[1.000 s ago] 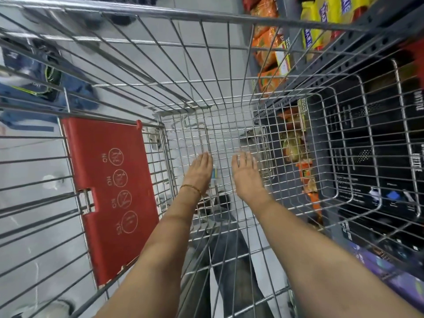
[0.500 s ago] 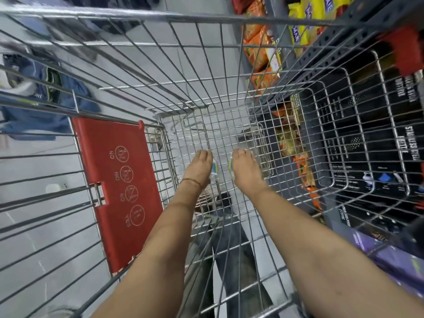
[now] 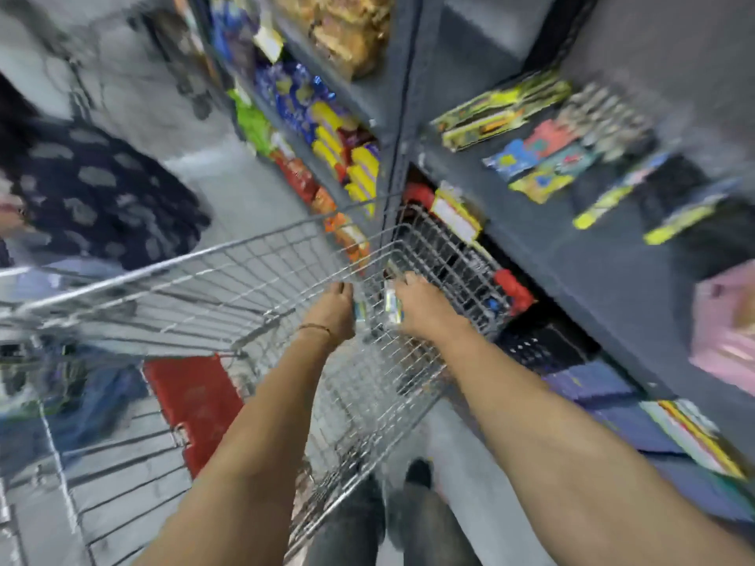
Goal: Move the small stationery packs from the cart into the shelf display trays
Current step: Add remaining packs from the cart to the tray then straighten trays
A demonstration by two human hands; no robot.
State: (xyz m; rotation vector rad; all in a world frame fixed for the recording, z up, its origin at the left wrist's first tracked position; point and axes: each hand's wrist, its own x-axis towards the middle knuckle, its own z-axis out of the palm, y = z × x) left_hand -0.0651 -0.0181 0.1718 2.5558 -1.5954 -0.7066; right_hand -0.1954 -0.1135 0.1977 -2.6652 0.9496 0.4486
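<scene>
Both hands, left hand (image 3: 333,310) and right hand (image 3: 425,310), each clutch a small stationery pack (image 3: 393,306) over the cart (image 3: 286,259); lift clear of wires.

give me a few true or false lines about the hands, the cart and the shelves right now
1. Both hands are down inside the wire cart. True.
2. The right hand grips a small stationery pack. True; a second pack shows at the left hand.
3. The left wrist is bare. False: it wears a thin bracelet.
4. The cart's child seat flap is blue. False: the flap is red.
5. The shelf to the right holds flat colourful packs. True, though blur hides what they are.
6. The packs already lie in a shelf tray. False: they are in the hands, over the cart.
</scene>
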